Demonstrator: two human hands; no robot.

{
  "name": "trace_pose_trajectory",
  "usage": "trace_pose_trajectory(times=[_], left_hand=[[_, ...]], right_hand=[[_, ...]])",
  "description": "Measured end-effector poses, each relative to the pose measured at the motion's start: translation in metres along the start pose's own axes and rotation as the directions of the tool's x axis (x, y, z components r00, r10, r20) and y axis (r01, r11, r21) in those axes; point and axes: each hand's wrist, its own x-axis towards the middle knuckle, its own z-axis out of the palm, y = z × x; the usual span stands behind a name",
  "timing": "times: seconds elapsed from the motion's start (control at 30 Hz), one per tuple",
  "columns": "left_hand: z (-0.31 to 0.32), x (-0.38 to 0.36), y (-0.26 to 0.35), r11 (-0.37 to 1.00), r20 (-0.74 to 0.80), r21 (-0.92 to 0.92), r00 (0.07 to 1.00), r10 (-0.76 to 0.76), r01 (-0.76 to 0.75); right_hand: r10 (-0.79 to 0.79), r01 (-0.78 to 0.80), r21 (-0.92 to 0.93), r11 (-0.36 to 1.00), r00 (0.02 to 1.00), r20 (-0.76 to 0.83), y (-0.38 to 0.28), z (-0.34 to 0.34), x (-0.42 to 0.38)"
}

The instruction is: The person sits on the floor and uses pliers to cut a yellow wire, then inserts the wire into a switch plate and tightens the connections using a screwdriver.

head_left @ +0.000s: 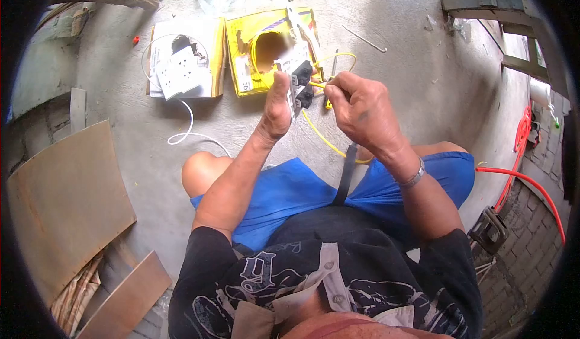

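Observation:
My left hand point(278, 106) grips a wall socket point(300, 84) by its white plate, tilted so that the black terminal blocks on its back face right. A yellow wire point(317, 85) runs from those blocks into my right hand point(362, 106), whose thumb and fingers pinch it. More of the yellow wire point(320, 135) loops below the socket toward my lap. Partly hidden behind my right hand, a slim tool with a yellow handle point(328, 103) lies on the floor.
A yellow box point(237, 30) with coiled yellow wire stands ahead. Beside it, white socket plates point(181, 73) rest on a white box point(214, 43) with white wire point(192, 118). A bent metal rod point(364, 39) is on the floor. Boards point(72, 188) lean at left; a red hose point(525, 179) is at right.

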Motion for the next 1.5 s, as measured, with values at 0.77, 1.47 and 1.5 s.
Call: trace_pose_trajectory(times=[0.77, 1.47, 1.5], left_hand=[[-0.015, -0.006, 0.012, 0.913, 0.031, 0.311, 0.963, 0.266, -0.263], [-0.002, -0.005, 0.029, 0.843, -0.134, -0.531, 0.975, -0.179, 0.082], [-0.003, -0.005, 0.028, 0.846, -0.135, -0.527, 0.975, -0.178, 0.082]], right_hand=[[0.131, -0.204, 0.329, 0.922, 0.964, 0.231, 0.011, 0.032, -0.011], [-0.146, 0.139, 0.106, 0.985, 0.987, 0.064, -0.009, 0.014, -0.013], [-0.128, 0.119, 0.104, 0.987, 0.989, 0.08, -0.008, 0.014, -0.013]])
